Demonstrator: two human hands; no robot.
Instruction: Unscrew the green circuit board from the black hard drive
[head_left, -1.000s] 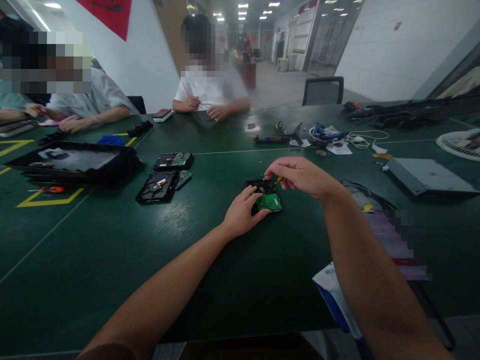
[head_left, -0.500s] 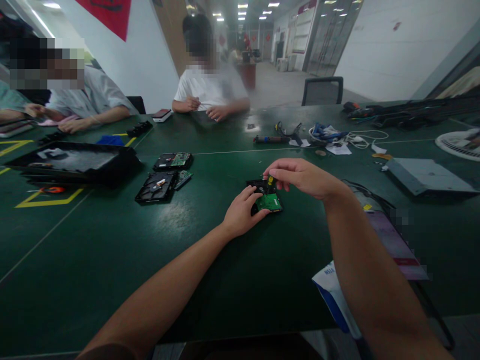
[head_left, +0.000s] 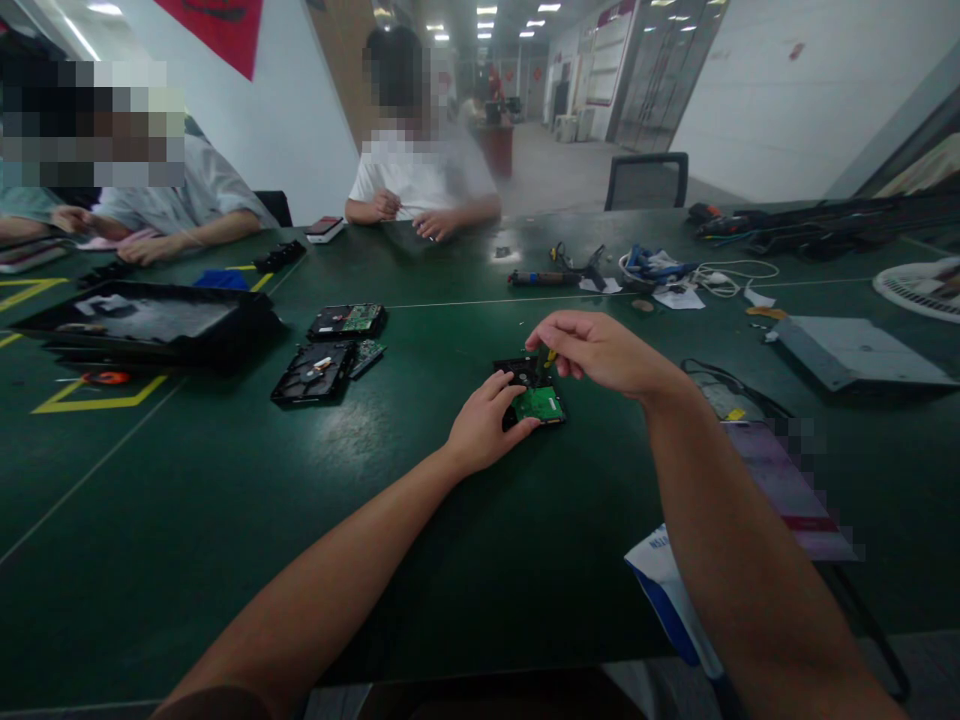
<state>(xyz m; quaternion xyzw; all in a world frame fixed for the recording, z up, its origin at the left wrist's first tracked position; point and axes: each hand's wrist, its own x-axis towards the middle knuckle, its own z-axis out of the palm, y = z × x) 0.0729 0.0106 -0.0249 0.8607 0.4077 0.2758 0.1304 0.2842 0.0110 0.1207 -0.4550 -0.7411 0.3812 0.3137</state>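
A hard drive (head_left: 539, 405) with a green circuit board lies flat on the dark green table. My left hand (head_left: 487, 425) steadies it from the left, fingers over its far side and thumb at its near edge. Above the drive's far part, my right hand (head_left: 581, 350) is closed on a small yellow-and-black screwdriver (head_left: 550, 357), held upright. The screwdriver's tip is too small to make out against the drive. Left of my hands lie another hard drive (head_left: 349, 320), an opened drive case (head_left: 311, 375) and a loose circuit board (head_left: 367, 357).
A black tray (head_left: 150, 320) stands at the left, near an orange-handled tool (head_left: 106, 378). To the right are a grey metal box (head_left: 862, 350), a tablet-like screen (head_left: 787, 480) and a white-and-blue packet (head_left: 660, 580). Cables and gloves (head_left: 652, 265) lie farther back. Two co-workers sit across the table.
My right hand has turned slightly around the screwdriver, and the handle shows at a different angle. My left hand and the hard drive have stayed in place.
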